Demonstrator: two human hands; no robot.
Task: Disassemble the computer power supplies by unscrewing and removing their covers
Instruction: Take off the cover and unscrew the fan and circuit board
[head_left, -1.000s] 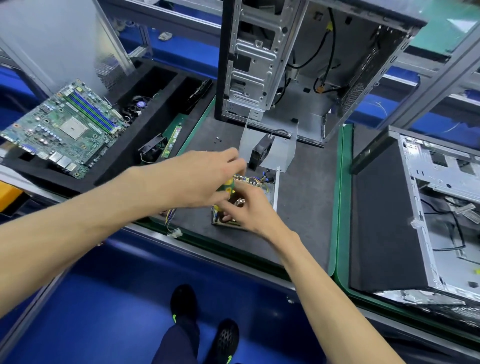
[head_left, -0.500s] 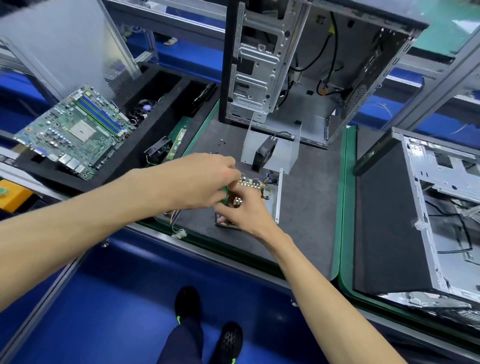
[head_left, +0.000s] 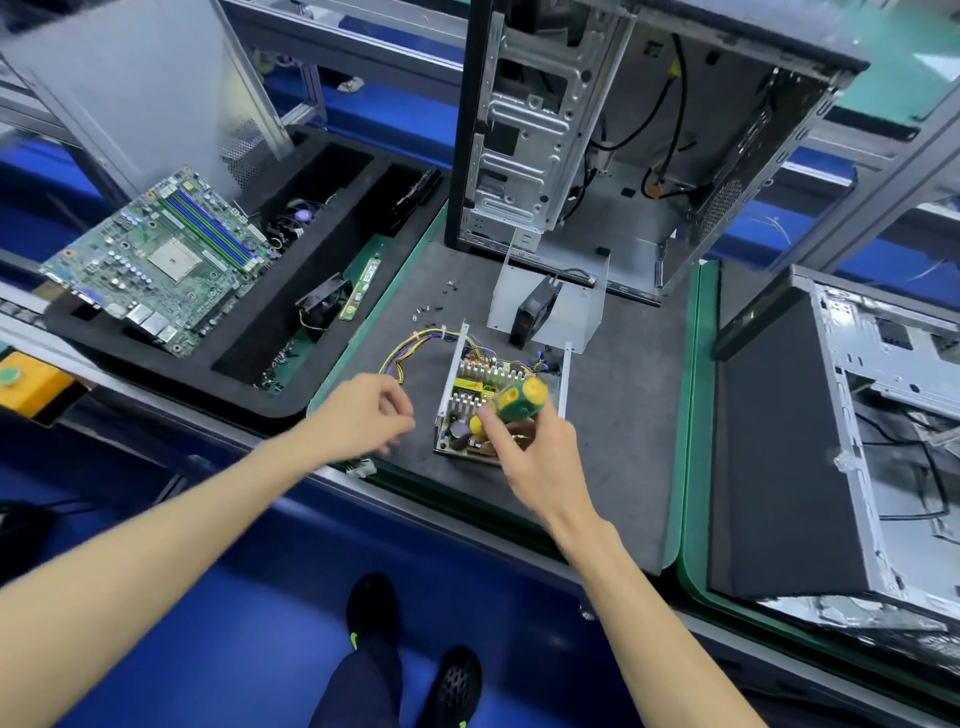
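Observation:
An opened power supply (head_left: 470, 395) lies on the grey mat, its circuit board, heat sinks and coloured wires exposed. Its removed metal cover (head_left: 576, 306) with a black fan (head_left: 535, 312) stands just behind it. My right hand (head_left: 535, 457) grips a green-and-yellow screwdriver (head_left: 511, 402) over the board. My left hand (head_left: 366, 415) hovers to the left of the supply with loosely curled fingers; whether it pinches something small I cannot tell. Loose screws (head_left: 431, 306) lie on the mat behind.
An upright open computer case (head_left: 571, 145) stands at the back. Another case (head_left: 831, 441) lies at the right. A black foam tray (head_left: 291, 395) at the left holds a motherboard (head_left: 161, 260), a fan and a memory stick. The bench edge runs below my hands.
My left hand has pulled away leftwards from the power supply. The screwdriver now sits in my right hand alone, above the board.

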